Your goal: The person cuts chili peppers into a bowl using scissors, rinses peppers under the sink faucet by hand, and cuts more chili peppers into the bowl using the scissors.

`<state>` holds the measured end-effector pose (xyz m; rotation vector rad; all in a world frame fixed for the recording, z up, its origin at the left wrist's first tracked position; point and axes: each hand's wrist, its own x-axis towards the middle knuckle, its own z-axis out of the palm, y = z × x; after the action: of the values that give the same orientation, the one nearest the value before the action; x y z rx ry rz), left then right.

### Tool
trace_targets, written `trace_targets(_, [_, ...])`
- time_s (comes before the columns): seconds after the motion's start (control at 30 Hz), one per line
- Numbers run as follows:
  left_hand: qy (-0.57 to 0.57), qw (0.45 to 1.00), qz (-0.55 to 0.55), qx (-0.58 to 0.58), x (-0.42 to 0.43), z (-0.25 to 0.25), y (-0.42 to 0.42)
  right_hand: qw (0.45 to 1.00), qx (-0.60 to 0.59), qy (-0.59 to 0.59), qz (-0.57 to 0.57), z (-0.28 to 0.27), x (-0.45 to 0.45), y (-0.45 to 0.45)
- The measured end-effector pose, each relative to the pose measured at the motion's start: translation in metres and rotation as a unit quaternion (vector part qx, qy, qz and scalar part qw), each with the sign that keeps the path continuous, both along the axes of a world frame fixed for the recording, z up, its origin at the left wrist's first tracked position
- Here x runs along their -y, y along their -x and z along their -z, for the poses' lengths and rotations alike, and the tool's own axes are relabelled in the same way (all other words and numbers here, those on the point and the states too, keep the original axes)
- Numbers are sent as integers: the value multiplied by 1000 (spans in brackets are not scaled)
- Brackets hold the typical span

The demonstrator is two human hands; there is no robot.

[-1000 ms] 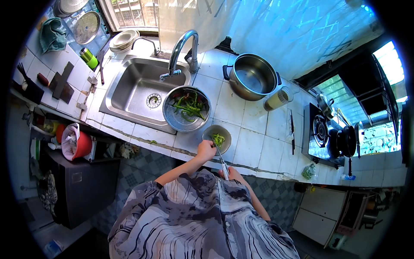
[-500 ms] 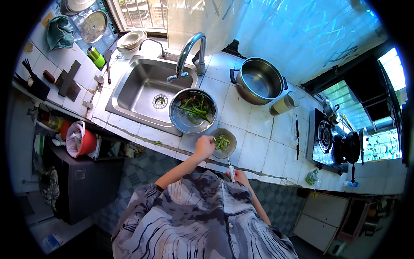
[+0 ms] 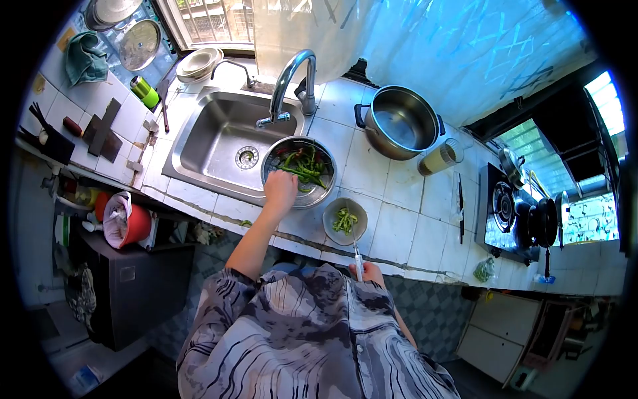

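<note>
My left hand [image 3: 280, 191] reaches over the near left rim of a metal colander [image 3: 311, 202], its fingers closed at the end of a green chili pepper. Several long green chili peppers [image 3: 304, 166] lie in the colander; my hand hides some of its inside. Close to my body, my right hand [image 3: 369, 272] grips a knife [image 3: 359, 265] by its pale handle. The knife's thin blade points away from me over the near rim of a grey bowl [image 3: 361, 216]. Chopped green pieces [image 3: 344, 220] sit in this bowl.
A steel sink [image 3: 219, 136] with a tall faucet [image 3: 275, 100] lies behind and left of the colander. Farther right stand a large pot [image 3: 401, 126], a clear container [image 3: 438, 159], dark chopsticks [image 3: 460, 209] and a gas stove [image 3: 502, 206]. The tiled counter's front edge runs before me.
My left hand has moved left and away from me, from beside the bowl to the peppers in the colander. My right hand still holds the knife at the bowl.
</note>
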<state>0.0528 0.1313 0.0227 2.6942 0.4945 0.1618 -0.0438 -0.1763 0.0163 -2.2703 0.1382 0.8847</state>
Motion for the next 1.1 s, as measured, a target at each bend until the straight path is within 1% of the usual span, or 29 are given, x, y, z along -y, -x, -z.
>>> trace_targets(0.07, [-36, 997, 36, 60, -2, 8, -14, 1000, 1, 16, -10, -3, -3, 0])
trace_targets(0.1, [-36, 997, 36, 60, -4, 16, -22, 999, 2, 31, -21, -8, -5, -1])
trace_targets(0.17, [-124, 987, 88, 47, -8, 36, -35, 999, 3, 30, -23, -16, -9, -1])
trace_targets(0.2, [-124, 987, 88, 48, -10, 39, -37, 999, 2, 29, -24, -18, -10, -2])
trace_targets(0.27, [-153, 979, 136, 18, -13, 46, -40, 999, 11, 26, -15, -15, -9, 0])
trace_targets(0.4, [-113, 982, 148, -15, -18, 40, -41, 1000, 6, 18, -6, -20, -9, -1])
trace_targets(0.43, [-45, 989, 143, -6, -18, 29, -37, 1000, 5, 17, -4, -27, -13, -2])
trace_targets(0.47, [22, 990, 137, 3, -19, 18, -33, 999, 22, 42, -15, -34, -18, -4])
trace_targets(0.5, [21, 990, 139, 0, -19, 8, -29, 997, 37, 66, -26, -42, -24, -6])
trace_targets(0.53, [73, 992, 106, 15, -18, 0, -25, 997, 35, 65, -24, -47, -28, -11])
trace_targets(0.57, [123, 989, 72, 30, -17, -4, -22, 997, 26, 55, -48, -52, -35, -19])
trace_targets(0.6, [122, 990, 71, 29, -18, -3, -19, 996, 19, 46, -73, -58, -41, -27])
trace_targets(0.63, [216, 974, 39, 49, -19, -2, -15, 997, 25, 33, -67, -69, -51, -33])
trace_targets(0.67, [307, 949, 5, 69, -21, 2, -9, 997, 25, 30, -70, -69, -56, -39])
trace_targets(0.7, [340, 934, -6, 114, -20, 6, -4, 995, 19, -3, -96, -66, -60, -46])
trace_targets(0.73, [336, 935, -10, 115, -22, 9, 2, 992, 12, -37, -122, -61, -63, -50])
trace_targets(0.77, [422, 899, -39, 111, -21, 14, 9, 989, 5, -64, -136, -49, -64, -52])
trace_targets(0.8, [505, 854, -68, 109, -18, 10, 16, 988, 4, -66, -143, -50, -67, -54])
trace_targets(0.83, [563, 816, -98, 83, -15, -2, 23, 985, -2, -83, -148, -53, -71, -55])
trace_targets(0.87, [561, 816, -106, 86, -14, 1, 28, 983, -7, -99, -154, -54, -75, -55])
trace_targets(0.93, [639, 756, -101, 102, -13, 7, 37, 982, 2, -106, -158, -45, -79, -54])
trace_targets(0.97, [643, 749, -110, 115, -12, 9, 43, 982, 12, -110, -153, -42, -79, -52])
trace_targets(1.0, [643, 749, -113, 117, -9, 6, 47, 981, 11, -111, -156, -42, -80, -50])
trace_targets(1.07, [594, 773, -130, 183, -6, 1, 53, 983, 14, -107, -148, -45, -81, -49])
trace_targets(1.1, [593, 773, -131, 184, -5, 2, 56, 983, 14, -108, -149, -47, -81, -49])
